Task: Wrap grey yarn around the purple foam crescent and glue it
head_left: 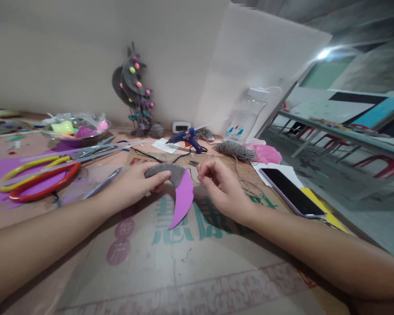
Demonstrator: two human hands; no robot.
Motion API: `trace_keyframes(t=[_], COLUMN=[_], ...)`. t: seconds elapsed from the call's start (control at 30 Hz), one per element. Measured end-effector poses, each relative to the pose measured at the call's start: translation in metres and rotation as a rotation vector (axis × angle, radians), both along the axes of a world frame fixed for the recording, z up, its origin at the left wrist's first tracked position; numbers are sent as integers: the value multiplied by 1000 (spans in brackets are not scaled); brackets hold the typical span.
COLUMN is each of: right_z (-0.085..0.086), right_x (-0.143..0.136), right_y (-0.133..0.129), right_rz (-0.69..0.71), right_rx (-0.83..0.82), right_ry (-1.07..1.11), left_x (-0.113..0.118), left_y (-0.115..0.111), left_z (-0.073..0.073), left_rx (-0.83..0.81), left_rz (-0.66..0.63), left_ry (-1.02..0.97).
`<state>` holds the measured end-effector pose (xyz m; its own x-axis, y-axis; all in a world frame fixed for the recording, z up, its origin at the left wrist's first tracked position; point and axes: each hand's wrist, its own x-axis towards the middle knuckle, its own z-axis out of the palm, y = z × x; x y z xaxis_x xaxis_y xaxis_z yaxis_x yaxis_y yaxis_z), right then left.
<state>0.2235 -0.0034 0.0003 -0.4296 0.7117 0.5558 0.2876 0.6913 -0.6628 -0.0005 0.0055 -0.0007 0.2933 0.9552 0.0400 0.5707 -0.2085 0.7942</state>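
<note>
A purple crescent (pixel 184 199) has its upper part wrapped in grey yarn (pixel 170 172). My left hand (pixel 147 179) grips the wrapped end, thumb on top. Just right of the crescent, my right hand (pixel 218 183) is closed, its fingers pinched near a thin grey strand that runs from the crescent. A loose grey yarn bundle (pixel 236 151) lies behind my right hand, with strands trailing down beside it. Below both hands is a printed cardboard sheet (pixel 151 271).
Scissors with red and yellow handles (pixel 46 186) and a bowl (pixel 75 139) are at left. A blue glue gun (pixel 188 139), a bottle (pixel 244 118) and a decorated grey moon (pixel 128 83) stand behind. A phone (pixel 292 192) lies at right.
</note>
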Motion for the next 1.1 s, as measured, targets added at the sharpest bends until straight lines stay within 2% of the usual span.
trace_keyframes(t=[0.17,0.27,0.37,0.5,0.63,0.83,0.97,1.03,1.1], right_z=[2,4,6,9,18,50,68,69,64], right_x=[-1,-2,-3,-3,2,23,31,29,23], right_y=[-2,0,4,8,13,25,21,16,11], right_rz=[9,46,155,210,158,-121,-166,-192,-178], right_rx=[-72,-271,-497,-611,-525,-185,-103,-96,-123], right_ry=[58,195,348,443,413,408,431,348,198], left_x=[0,1,1,0,0,0,-1,-2,-2], left_y=[0,0,-1,-1,-2,-2,-4,-4,-3], left_z=[1,1,0,0,2,4,5,5,5], left_rx=[-11,-9,0,-9,-21,-10,8,20,29], left_rz=[6,4,6,14,-4,-4,10,2,-6], left_ry=[10,0,-10,-1,-20,-32,-31,-34,-29])
